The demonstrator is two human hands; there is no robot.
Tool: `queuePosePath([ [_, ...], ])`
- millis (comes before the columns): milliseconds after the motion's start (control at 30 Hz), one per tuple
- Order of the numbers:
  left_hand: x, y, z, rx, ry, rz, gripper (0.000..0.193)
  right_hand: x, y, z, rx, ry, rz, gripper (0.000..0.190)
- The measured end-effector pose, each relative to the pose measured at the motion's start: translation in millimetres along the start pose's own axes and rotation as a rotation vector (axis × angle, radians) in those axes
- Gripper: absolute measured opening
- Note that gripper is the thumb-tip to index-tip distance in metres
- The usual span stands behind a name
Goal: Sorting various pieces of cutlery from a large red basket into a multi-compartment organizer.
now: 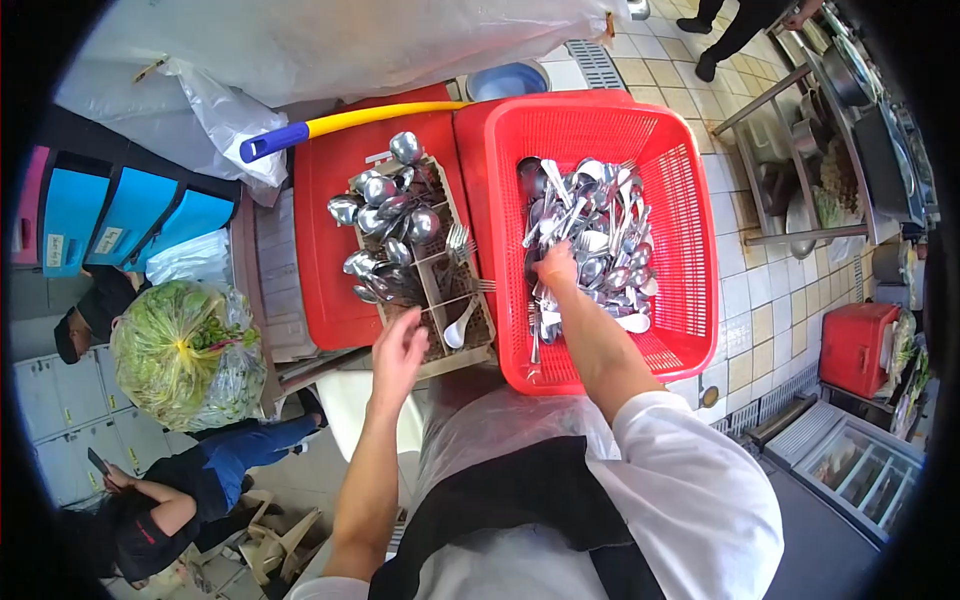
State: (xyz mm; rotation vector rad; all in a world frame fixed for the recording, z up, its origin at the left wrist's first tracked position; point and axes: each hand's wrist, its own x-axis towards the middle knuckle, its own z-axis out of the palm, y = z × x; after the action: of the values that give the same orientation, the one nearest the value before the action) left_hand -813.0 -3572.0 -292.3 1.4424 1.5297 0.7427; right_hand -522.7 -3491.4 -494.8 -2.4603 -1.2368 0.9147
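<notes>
A red plastic basket [600,367] holds a heap of metal spoons and forks [600,225]. My right hand [556,266] reaches into it and touches the cutlery at the heap's left side; its fingertips are partly hidden, so its hold cannot be told. To the left stands a beige divided cutlery tray [442,289], with metal spoons [382,202] piled in its left compartments, forks [459,244] in a right one and a white spoon [455,331] near its front. My left hand [401,349] hovers at the tray's front left corner, fingers apart and nothing held.
Red lids or box tops [330,300] lie under the tray. A yellow pole with a blue grip [277,141] crosses behind it. A bagged bundle of leafy greens [184,352] is at left. Two people are at left, another at top right. Metal shelving [795,232] stands right.
</notes>
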Motion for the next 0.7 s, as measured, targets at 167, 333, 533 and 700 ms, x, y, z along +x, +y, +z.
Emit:
queuePosePath([
  [167, -43.5, -38.0, -33.4, -0.213, 0.162, -0.209, 0.025, 10.5, 42.3, -36.5, 0.954, -0.588, 0.247, 0.010],
  [333, -58.3, -32.7, -39.1, -0.374, 0.288, -0.312, 0.021, -75.9, 25.0, -144.6, 1.321, -1.011, 0.172, 0.036],
  [533, -33.1, 62.3, 23.7, -0.714, -0.243, -0.150, 0.046, -158.7, -36.0, -190.1, 1.071, -0.938, -0.067, 0.026],
  [700, -14.3, 95.7, 53.8, -0.838, -0.154, -0.224, 0.047, -218.1, -83.6, -156.9, 1.009, -0.992, -0.093, 0.018],
])
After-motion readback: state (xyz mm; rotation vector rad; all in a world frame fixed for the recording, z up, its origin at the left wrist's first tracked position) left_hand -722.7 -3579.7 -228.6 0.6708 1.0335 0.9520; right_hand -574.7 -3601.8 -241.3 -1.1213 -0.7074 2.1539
